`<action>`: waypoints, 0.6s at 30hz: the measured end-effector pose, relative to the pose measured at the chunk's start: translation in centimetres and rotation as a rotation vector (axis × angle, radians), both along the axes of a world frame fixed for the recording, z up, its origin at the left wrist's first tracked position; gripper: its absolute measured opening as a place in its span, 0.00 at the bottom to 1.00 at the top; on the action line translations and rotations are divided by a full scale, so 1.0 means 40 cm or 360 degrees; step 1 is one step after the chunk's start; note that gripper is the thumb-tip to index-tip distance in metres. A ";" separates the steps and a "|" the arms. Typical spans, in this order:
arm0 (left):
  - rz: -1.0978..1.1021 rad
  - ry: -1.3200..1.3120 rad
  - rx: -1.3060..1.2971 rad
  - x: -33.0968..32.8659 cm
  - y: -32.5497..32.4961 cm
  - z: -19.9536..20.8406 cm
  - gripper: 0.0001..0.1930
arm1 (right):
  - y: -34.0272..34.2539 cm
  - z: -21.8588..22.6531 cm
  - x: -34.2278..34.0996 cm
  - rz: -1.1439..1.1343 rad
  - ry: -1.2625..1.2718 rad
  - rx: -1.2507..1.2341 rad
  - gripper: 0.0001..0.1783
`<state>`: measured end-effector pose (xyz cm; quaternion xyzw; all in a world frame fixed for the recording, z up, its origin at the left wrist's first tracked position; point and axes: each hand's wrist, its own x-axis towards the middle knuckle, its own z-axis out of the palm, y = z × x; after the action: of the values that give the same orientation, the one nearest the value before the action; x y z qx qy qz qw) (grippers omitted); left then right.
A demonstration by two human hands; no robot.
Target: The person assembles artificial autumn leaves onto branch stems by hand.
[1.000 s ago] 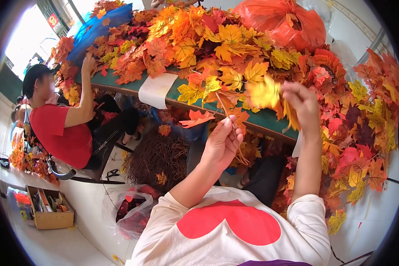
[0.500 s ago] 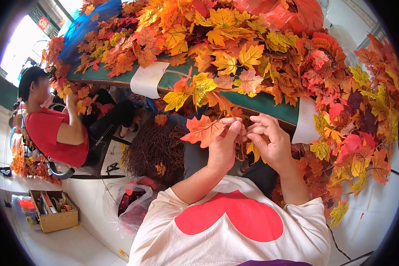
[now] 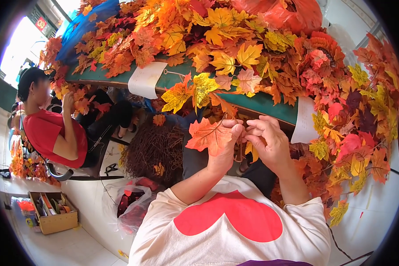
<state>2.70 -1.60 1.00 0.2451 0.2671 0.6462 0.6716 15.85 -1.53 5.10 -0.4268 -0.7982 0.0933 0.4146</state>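
My left hand (image 3: pixel 222 156) is closed, thumb against fingers, round the stem of an artificial maple branch. From that grip an orange maple leaf (image 3: pixel 207 137) sticks out to the left. Above it, more leaves spread from the branch toward the table edge, among them a yellow speckled leaf (image 3: pixel 204 90). Close beside, my right hand (image 3: pixel 270 144) has thumb and forefinger bent together by the stem. What its fingertips pinch is too small to make out. Part of the brown stem hangs between the two hands.
A green table (image 3: pixel 270 106) ahead carries a large heap of artificial leaves (image 3: pixel 221 40) and a red plastic bag (image 3: pixel 297 17). Leafy garlands (image 3: pixel 363 133) hang at its right. Brown twigs (image 3: pixel 153 150) lie below. A seated person in red (image 3: pixel 53 137) works at left, behind a cardboard box (image 3: pixel 57 217).
The orange leaf has turned and dropped slightly, now facing more toward me over my left hand. Both hands stay close together in nearly the same place.
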 end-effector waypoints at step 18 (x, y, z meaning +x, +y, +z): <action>-0.0021 0.0249 0.0134 -0.010 0.000 -0.015 0.08 | -0.013 0.006 -0.005 -0.0057 0.0121 -0.0070 0.09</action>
<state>2.30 -1.60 0.40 0.3244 0.2897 0.6312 0.6422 15.64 -2.03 5.33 -0.4463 -0.7719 0.1195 0.4367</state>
